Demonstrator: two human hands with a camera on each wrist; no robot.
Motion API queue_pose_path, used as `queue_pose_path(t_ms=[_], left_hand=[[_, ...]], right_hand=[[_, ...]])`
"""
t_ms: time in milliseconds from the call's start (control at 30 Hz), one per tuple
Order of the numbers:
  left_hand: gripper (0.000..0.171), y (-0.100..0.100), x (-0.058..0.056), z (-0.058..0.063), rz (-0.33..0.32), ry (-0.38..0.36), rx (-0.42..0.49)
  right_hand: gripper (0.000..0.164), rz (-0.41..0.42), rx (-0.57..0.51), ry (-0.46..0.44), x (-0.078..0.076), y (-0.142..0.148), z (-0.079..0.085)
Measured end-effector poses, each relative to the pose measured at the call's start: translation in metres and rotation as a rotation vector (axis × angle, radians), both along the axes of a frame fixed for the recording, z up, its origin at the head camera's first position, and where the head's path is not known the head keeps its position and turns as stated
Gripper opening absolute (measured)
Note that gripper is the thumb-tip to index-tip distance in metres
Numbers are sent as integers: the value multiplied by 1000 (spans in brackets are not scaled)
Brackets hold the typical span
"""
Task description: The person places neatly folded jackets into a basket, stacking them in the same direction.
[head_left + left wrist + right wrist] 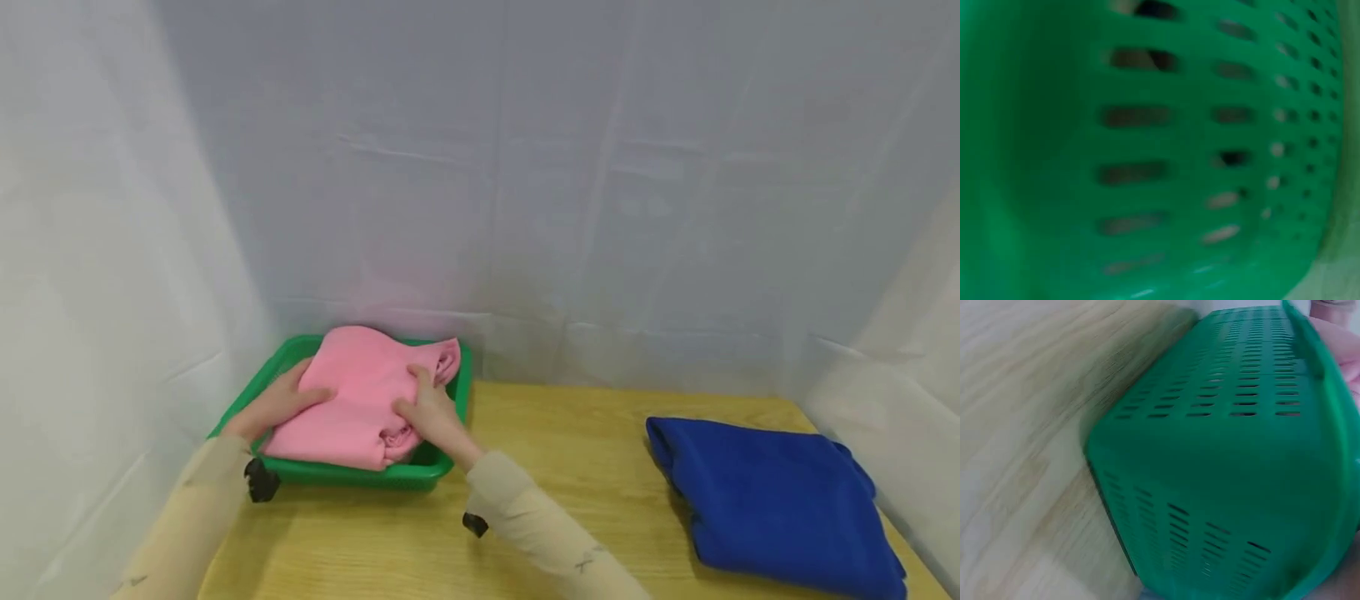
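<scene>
2 hands (281,402) (435,414) hold folded pink cloth (356,396) in 1 green basket (464,383).

1. Basket (352,477): bright green, patterned with rows of slots.
2. Pink cloth (356,408): one plain, light shade.
3. Blue cloth (780,500): plain, deep royal shade.
4. Table (570,433): yellowish wood, streaked with grain.
5. Sleeves (543,525): beige, the right bearing a small dark cross.
6. Sheets (570,183): grey at the back, whiter at the left.
7. Wrist pieces (262,481): black.
</scene>
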State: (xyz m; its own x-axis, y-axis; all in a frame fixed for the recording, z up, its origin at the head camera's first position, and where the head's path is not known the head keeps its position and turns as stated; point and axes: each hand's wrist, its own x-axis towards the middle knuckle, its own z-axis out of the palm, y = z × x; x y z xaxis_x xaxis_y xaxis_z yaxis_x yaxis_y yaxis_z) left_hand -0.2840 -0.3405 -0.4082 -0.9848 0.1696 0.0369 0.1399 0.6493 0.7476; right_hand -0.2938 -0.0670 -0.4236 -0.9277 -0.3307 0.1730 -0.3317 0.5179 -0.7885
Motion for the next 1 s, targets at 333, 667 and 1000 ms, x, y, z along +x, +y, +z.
queue_pose_path(t_ms=[333,667,1000], left_hand=[[86,10,-1,-12,34,61,-124],[68,18,3,-3,-83,259,-335],[69,10,12,-16,-117,30,-355]], right_hand=[[58,-49,248,78,19,6,29],[88,151,516,115,36,-4,36],[74,207,795,148,21,6,5]])
